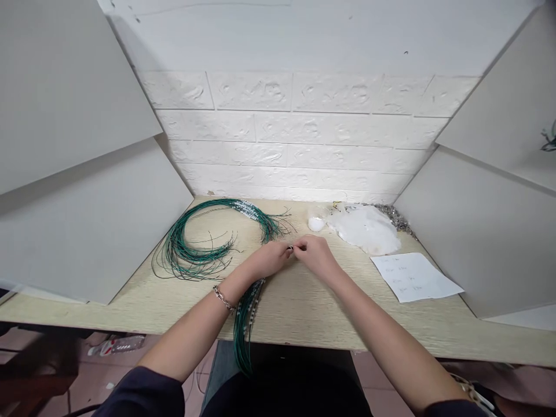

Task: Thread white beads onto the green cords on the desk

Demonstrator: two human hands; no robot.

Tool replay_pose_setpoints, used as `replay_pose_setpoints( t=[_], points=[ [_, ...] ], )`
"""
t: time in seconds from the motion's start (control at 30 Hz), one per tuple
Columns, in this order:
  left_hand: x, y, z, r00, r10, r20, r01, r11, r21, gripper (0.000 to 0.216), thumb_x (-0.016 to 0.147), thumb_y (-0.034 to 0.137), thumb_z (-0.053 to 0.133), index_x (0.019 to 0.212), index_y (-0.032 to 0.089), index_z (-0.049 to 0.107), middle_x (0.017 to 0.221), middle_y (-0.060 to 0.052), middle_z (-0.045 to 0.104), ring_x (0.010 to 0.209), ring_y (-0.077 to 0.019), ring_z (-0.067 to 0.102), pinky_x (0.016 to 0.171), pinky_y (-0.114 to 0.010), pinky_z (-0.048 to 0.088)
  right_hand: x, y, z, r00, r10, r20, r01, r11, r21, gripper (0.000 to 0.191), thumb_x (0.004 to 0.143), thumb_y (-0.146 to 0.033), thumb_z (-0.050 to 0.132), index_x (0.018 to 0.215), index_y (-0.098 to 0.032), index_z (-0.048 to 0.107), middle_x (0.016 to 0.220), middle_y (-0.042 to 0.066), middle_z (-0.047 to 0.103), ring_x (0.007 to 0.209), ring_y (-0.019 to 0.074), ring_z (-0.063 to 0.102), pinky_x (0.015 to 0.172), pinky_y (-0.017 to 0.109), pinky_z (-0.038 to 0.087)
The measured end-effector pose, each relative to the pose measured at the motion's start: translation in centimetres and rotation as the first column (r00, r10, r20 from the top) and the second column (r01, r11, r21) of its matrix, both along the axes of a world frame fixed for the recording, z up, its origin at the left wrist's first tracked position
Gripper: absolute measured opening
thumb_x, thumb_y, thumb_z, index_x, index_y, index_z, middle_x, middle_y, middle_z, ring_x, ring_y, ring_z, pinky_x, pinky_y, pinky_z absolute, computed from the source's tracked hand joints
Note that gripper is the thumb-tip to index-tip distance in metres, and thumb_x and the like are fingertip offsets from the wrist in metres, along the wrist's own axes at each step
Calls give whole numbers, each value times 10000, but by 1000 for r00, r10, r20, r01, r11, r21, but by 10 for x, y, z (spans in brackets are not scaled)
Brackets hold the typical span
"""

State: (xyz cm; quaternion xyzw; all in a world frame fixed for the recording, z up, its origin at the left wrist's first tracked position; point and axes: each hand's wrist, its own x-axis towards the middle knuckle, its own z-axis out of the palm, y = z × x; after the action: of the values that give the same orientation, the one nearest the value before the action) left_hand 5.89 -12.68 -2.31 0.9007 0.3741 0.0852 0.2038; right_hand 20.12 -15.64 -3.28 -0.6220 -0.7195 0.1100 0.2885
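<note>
Head view: the left hand (269, 259) and the right hand (317, 256) are observed closed to a pinch, their fingertips (299, 247) brought together above the table, and a small dark item (289, 248) is held there. The item is largely hidden by the fingers and cannot be identified, nor can the share of the grip borne by each hand be determined. A silver chain bracelet (223, 298) is worn on the left wrist. Directly below that wrist, a hank of green beaded wire (246, 324) is draped over the front edge of the wood-grain table (356, 313). A larger coil of green wire (195, 255), with white beads along its far arc, is laid to the left of the hands. Beyond the right hand, a clear cup (316, 219) containing white matter, a crumpled white plastic sheet (365, 229) and a heap of small silver pieces (393, 214) are positioned. A handwritten paper sheet (412, 277) is placed to the right; its lines are too small to be read. No brand or label is legible.
</note>
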Motion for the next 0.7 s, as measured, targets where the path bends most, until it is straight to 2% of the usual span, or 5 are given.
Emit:
replay_pose_setpoints(
  t=[0.2, 0.43, 0.7],
  points=[
    [4, -4, 1, 999, 16, -44, -11, 995, 96, 283, 854, 289, 276, 778, 150, 511, 757, -92, 603, 702, -199, 559, 617, -281, 392, -4, -5, 1, 975, -124, 185, 107, 989, 97, 167, 750, -120, 431, 659, -136, 570, 712, 61, 574, 705, 161, 520, 623, 244, 355],
    [4, -15, 20, 999, 2, -47, 4, 991, 135, 289, 870, 315, 262, 771, 154, 481, 738, -87, 584, 693, -204, 558, 611, -283, 389, 7, -7, 8, 978, -193, 76, 182, 974, 137, 104, 736, -154, 438, 653, -164, 500, 681, 36, 544, 685, 159, 497, 598, 247, 331],
    [-2, -17, 32, 996, -16, -83, 30, 984, 175, 318, 877, 347, 238, 793, 159, 480, 727, -71, 578, 677, -195, 551, 586, -271, 369, 16, -6, 13, 976, -217, -11, 216, 967, 138, 84, 709, -171, 437, 629, -172, 463, 651, 15, 524, 640, 143, 477, 569, 241, 314]
  ],
)
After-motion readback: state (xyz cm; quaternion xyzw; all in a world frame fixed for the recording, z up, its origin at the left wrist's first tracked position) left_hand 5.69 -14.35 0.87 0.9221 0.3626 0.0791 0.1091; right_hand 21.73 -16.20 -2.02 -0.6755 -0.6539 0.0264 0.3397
